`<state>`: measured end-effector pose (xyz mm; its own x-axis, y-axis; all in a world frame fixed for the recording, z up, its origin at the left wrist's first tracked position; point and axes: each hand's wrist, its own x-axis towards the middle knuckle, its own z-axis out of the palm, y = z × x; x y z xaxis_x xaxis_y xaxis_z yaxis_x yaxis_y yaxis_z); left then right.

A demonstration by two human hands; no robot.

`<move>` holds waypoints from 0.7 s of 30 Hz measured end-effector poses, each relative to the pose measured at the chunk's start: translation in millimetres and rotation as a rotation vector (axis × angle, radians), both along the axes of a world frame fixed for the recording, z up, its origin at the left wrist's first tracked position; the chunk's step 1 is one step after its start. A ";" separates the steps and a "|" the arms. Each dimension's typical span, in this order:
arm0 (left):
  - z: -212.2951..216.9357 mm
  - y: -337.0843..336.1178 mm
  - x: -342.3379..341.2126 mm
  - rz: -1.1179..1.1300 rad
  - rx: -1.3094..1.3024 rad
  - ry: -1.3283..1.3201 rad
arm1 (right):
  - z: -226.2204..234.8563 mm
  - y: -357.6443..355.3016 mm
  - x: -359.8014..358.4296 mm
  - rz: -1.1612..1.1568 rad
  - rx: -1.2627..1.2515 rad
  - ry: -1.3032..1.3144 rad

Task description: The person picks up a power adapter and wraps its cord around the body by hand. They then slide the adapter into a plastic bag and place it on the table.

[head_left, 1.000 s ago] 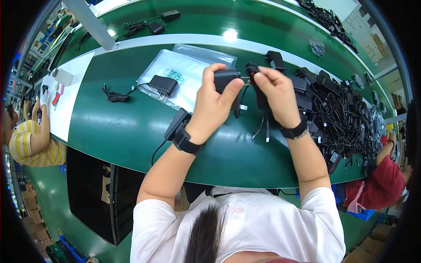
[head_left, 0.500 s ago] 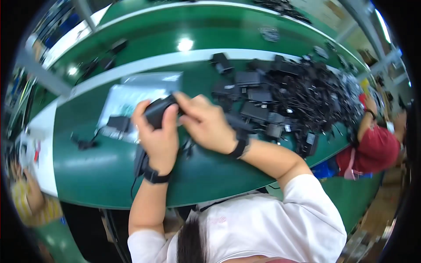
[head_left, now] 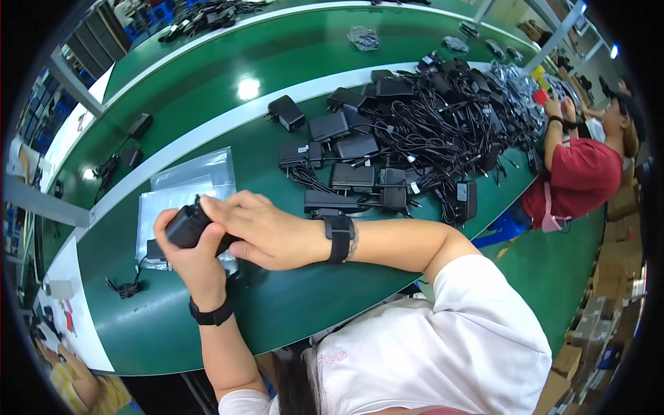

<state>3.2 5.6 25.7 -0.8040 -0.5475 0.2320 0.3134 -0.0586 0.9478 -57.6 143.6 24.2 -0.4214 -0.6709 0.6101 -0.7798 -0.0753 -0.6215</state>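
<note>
A black power adapter is in my left hand, its fingers and thumb wrapped round the casing. My right hand is closed at the adapter's upper end, the fingertips pressed against the plug side; the thumb is bent underneath. Below both hands lie clear plastic bags on the green table. Another black adapter rests on the bags beside my left hand, partly covered by it. Its coiled cable lies to the left on the table.
A large heap of black adapters and tangled cables spreads over the table's right side. Beyond the white divider lie another adapter and a bagged item. A co-worker in a red shirt is at the right; another person is at lower left.
The head view has swung, so the table and heap appear shifted and turned. Both hands stay on the adapter, and my right hand now lies flatter across it, with its forearm more level.
</note>
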 end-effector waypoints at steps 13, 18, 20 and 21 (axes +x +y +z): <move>4.6 14.8 12.4 0.119 -0.786 0.446 | -6.6 -4.1 -9.1 0.386 -0.150 -1.801; 6.0 20.6 11.1 0.112 -0.165 0.252 | -10.2 -4.9 0.6 0.330 -0.257 -1.871; -1.0 18.0 13.3 0.110 -0.408 0.420 | -2.9 -4.9 -3.1 0.399 -0.232 -1.930; 0.9 18.8 13.6 0.061 -0.449 0.447 | -4.3 -5.0 -3.9 0.363 -0.200 -1.884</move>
